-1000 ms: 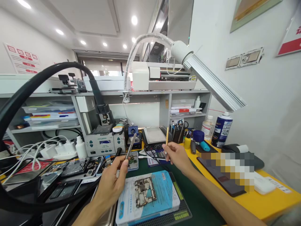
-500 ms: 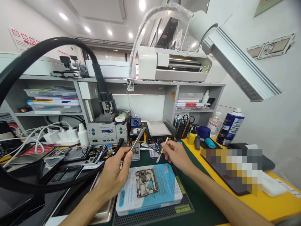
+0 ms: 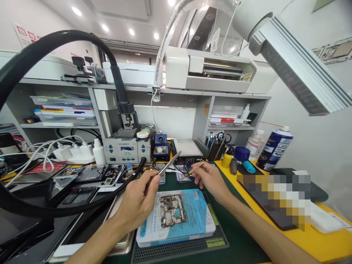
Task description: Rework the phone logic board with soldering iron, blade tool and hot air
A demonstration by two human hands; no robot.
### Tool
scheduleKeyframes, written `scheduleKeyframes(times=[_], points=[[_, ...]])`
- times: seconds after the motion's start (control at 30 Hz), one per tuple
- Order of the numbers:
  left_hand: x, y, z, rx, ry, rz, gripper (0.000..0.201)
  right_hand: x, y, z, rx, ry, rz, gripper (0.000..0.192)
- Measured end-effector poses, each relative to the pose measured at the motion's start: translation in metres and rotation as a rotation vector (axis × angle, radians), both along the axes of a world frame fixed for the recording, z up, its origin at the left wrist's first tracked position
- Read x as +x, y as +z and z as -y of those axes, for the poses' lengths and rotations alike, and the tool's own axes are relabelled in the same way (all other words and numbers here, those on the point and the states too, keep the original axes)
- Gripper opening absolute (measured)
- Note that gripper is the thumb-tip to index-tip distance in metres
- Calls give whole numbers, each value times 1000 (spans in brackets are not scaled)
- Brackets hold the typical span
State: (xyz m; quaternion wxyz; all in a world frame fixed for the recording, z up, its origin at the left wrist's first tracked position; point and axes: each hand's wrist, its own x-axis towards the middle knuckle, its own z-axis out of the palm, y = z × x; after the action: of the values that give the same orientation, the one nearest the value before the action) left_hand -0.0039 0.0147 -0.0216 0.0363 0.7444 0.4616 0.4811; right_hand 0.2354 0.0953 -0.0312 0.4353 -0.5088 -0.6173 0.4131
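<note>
My left hand [image 3: 141,196] is closed around silver metal tweezers [image 3: 171,162], whose far end points up and to the right. In my right hand [image 3: 211,181], the fingers pinch a thin gold pen-like tool [image 3: 195,169], slanting down to the left with its tip in the air. Both hands hover over the far edge of a blue and white box [image 3: 202,216]. On that box lies a phone circuit board [image 3: 173,211], with cut-outs and metal shields; neither tool touches it. The box rests on a dark perforated mat [image 3: 176,255].
A thick black hose [image 3: 63,36] arches across the left side, from a grey soldering or hot-air station [image 3: 128,151]. Phones and phone parts [image 3: 93,174] crowd the left. A heating plate [image 3: 188,148] stands behind my hands. Right are a spray can [image 3: 275,148] and a dark tablet-like slab [image 3: 264,201].
The view has shifted slightly. My right hand has turned the gold tool from steep to flatter, its tip swinging up and away from the box. The tweezers stay in my left hand.
</note>
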Motion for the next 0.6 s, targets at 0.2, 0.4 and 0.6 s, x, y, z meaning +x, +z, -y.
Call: scheduleKeyframes(times=[0.2,0.4,0.6], points=[[0,-2,1,-22,-23,-21,24,2,11,6,122,-67,33,26],[-8,3,-6,-37,-53,-65,27,2,5,3,127,0,169,26],[-22,10,-13,-97,64,-59,30,3,-6,-1,140,50,233,26]])
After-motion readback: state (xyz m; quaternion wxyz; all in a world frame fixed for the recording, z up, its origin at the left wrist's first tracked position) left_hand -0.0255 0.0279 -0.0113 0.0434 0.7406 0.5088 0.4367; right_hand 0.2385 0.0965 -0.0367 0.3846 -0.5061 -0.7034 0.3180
